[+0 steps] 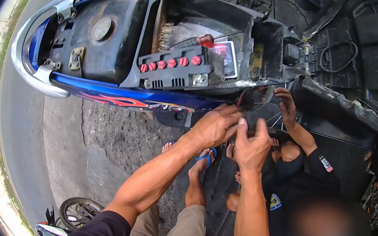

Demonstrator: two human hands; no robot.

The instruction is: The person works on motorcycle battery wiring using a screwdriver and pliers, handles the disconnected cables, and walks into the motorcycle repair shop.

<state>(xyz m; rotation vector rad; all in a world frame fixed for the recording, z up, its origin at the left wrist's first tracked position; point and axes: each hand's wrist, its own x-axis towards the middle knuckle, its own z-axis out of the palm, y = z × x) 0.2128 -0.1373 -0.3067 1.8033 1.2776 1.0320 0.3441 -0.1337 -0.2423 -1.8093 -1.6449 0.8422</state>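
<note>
Two bare hands are meeting up close beside a blue motorbike (153, 98), which stretches across the upper half of the view with its storage bin (203, 12) open to the top. Left hand (218, 125) has its fingers curled inward, and the right hand (252, 145) has its thumb and fingers bunched right next to them. Both look mostly closed, but it's blurry there, so honestly can't tell if they've got hold of anything small.

Inside the bin there's a battery (172, 70) with six red caps, plus a red handle (205, 40) and a flat card (231, 59) just behind it. Fuel cap (101, 28) sits on the dark tank (128, 19) over to the left.

Someone else is down low on the right, black sleeve (323, 157), their raised hand (287, 107) near the bike's frame, fingers spread a bit.
</note>
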